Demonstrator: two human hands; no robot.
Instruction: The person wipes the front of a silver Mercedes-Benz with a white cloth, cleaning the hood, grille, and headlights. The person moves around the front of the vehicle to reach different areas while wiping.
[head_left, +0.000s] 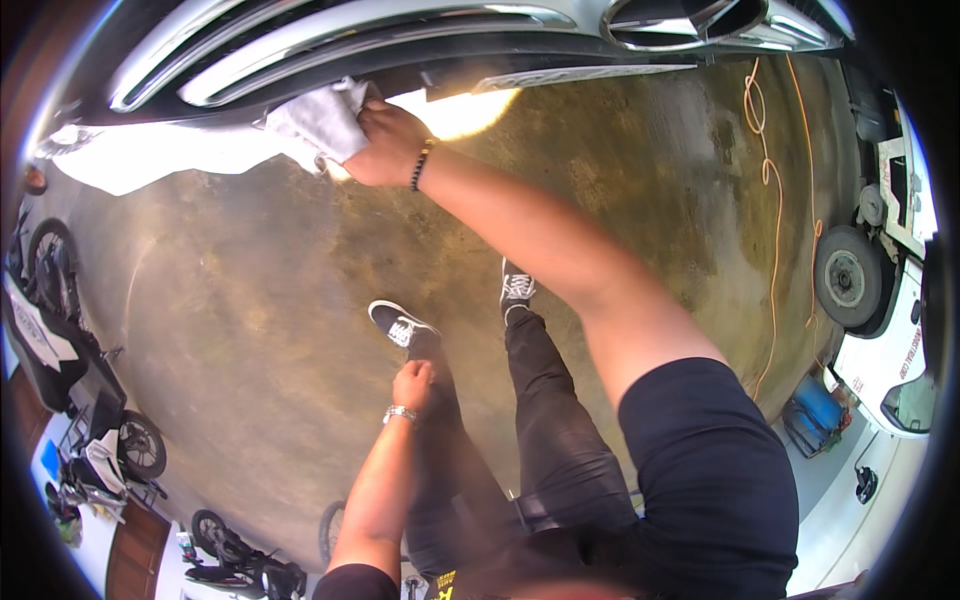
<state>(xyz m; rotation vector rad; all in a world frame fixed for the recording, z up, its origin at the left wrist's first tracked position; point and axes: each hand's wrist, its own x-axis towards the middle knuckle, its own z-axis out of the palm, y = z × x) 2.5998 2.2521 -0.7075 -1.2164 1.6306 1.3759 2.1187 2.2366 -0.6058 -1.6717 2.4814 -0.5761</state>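
My right hand point(390, 148) reaches up to the underside of a car's front end and is closed on a light grey cloth point(322, 118). The cloth is bunched and lies against the dark lower edge below the chrome grille bars point(370, 50). Part of its lower edge blends into bright glare. A dark beaded bracelet point(419, 165) circles my right wrist. My left hand point(412, 384) hangs low in front of my left leg, its fingers curled in a loose fist with nothing seen in them. A metal-banded watch or bracelet point(399, 413) sits on that wrist.
Stained concrete floor point(250, 290) lies under my shoes. Orange cords point(775, 230) run along it at the right, near a white truck's wheel point(848, 277) and a blue machine point(817, 408). Motorcycles point(70, 340) stand along the left.
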